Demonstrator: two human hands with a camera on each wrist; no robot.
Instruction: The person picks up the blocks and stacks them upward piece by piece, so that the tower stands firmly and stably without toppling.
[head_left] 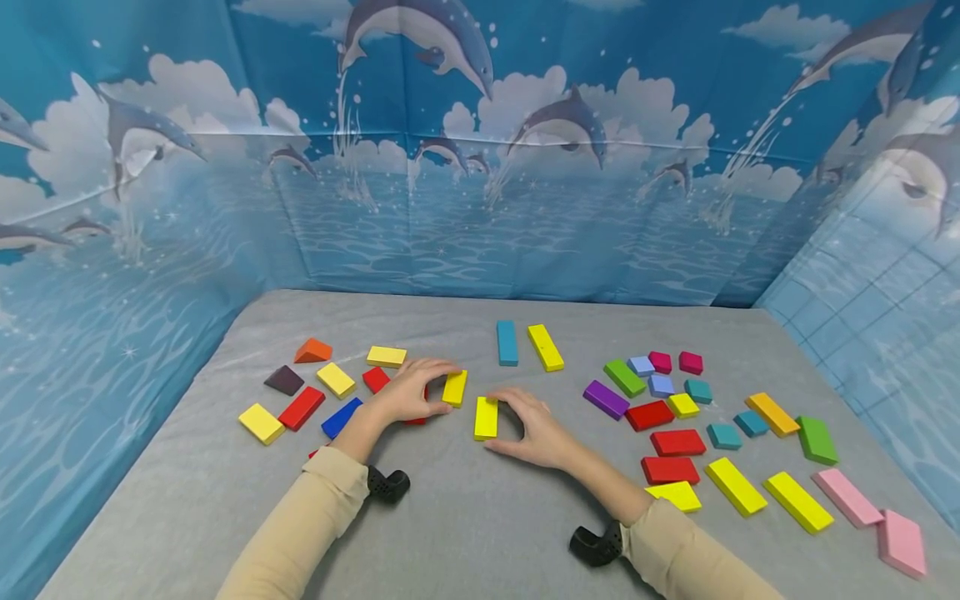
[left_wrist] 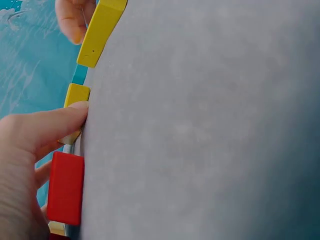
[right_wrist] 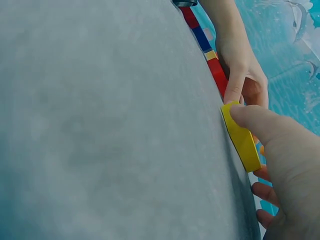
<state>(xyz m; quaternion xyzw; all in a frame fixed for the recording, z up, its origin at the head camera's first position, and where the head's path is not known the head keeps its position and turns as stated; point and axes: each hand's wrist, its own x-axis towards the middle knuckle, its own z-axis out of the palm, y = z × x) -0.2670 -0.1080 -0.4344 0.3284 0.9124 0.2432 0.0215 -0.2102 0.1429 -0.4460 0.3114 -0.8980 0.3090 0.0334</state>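
- Head view: nearer the person than the flat blue rectangular block [head_left: 507,342], the left hand [head_left: 415,392], partly closed, pinches a small yellow rectangular block [head_left: 454,388]; the right hand [head_left: 534,429], wider, grips a bright-yellow rectangular block [head_left: 486,418] by its ends. Other coloured blocks [head_left: 677,442] lie loose left and right of the blue one.
- Left wrist: thumb on its piece; the two yellows stand apart.
- Right wrist: thumb and fingertips hold opposite ends. Neither is released; much seems left.
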